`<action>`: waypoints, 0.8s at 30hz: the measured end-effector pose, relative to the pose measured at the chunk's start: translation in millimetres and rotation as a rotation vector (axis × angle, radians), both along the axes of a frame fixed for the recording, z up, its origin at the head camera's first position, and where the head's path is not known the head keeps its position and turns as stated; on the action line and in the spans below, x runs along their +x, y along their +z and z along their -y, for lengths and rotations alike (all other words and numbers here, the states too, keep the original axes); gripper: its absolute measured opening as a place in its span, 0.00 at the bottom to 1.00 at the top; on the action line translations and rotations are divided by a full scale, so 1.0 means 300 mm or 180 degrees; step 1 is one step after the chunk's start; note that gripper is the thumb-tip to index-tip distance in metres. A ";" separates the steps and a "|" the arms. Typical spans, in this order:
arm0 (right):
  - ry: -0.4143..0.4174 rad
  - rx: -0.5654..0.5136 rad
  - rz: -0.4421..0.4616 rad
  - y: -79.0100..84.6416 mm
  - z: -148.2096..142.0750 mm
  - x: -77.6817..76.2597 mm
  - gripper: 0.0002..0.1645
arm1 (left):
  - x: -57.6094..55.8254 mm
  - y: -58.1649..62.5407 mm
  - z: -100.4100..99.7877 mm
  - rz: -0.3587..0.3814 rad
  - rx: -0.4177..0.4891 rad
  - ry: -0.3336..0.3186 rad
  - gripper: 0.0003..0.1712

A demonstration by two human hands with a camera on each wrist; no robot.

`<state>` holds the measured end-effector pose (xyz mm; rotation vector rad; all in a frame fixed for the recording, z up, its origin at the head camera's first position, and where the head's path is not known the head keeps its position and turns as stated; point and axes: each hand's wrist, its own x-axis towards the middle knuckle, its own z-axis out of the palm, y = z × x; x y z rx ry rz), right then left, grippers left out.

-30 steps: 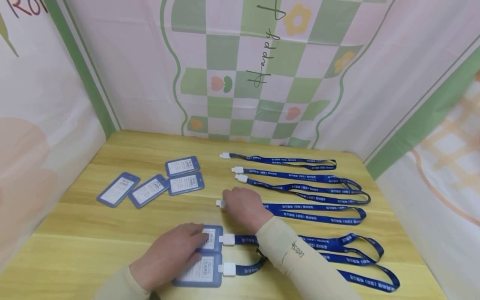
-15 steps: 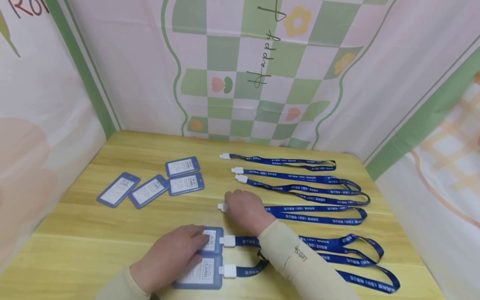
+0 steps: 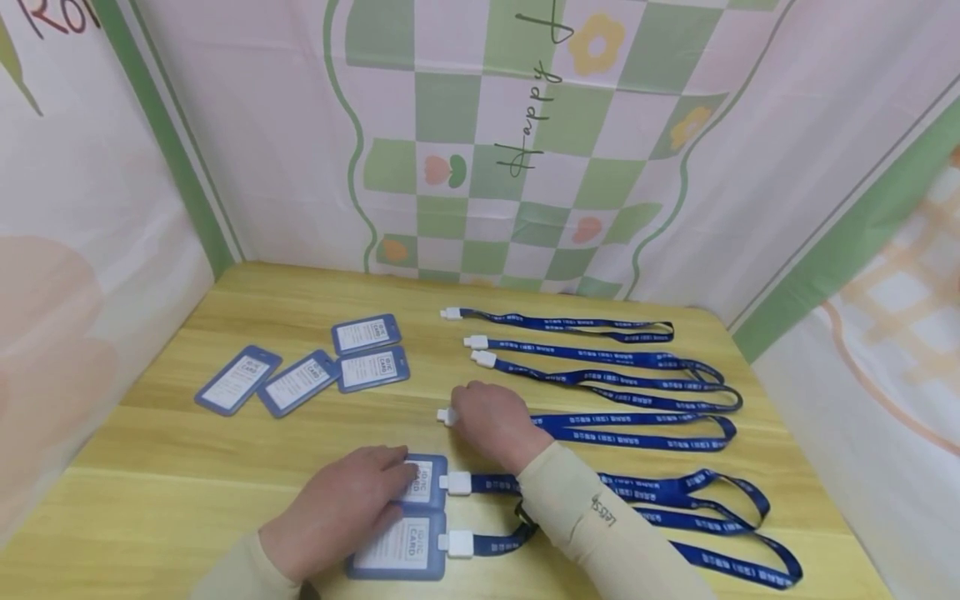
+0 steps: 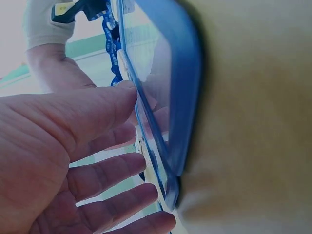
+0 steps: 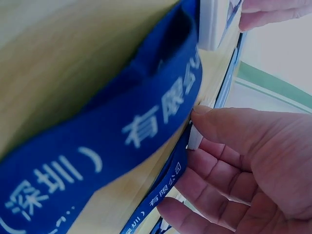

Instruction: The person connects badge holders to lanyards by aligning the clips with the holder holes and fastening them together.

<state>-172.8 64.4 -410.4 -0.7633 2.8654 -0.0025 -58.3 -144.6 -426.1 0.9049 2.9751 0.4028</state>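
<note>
In the head view my left hand (image 3: 341,508) rests with fairly straight fingers on two blue badge holders lying side by side, the upper badge holder (image 3: 427,486) and the lower badge holder (image 3: 401,546). Each joins a blue lanyard by a white clip, the lower clip (image 3: 459,545) being fully visible. Farther up the table, my right hand (image 3: 495,425) pinches the white clip end (image 3: 446,417) of another blue lanyard (image 3: 630,437). The right wrist view has thumb and fingers on that clip (image 5: 195,135); the left wrist view has a blue badge holder edge (image 4: 187,73) beside my fingers.
Several loose badge holders, including the leftmost badge holder (image 3: 238,380), lie at the back left of the wooden table (image 3: 150,500). More lanyards, such as the farthest lanyard (image 3: 555,322), stretch across the back right. A printed curtain (image 3: 277,167) hangs behind the table.
My right hand and the lanyard clip in it have shifted slightly toward the near side of the table. The left hand stays on the badge holders.
</note>
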 end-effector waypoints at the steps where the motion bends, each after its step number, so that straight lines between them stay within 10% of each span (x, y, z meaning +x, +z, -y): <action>1: 0.0000 0.0000 -0.0001 0.001 0.000 0.001 0.11 | -0.003 0.002 0.001 -0.0042 0.0011 -0.0011 0.24; 7: -0.0013 0.0017 -0.0004 0.002 0.000 0.005 0.11 | -0.020 0.008 0.012 -0.0340 0.0085 0.0014 0.25; 24: -0.0044 0.0023 0.0009 0.001 0.001 0.007 0.11 | -0.145 0.040 0.071 -0.0241 0.0039 0.0479 0.46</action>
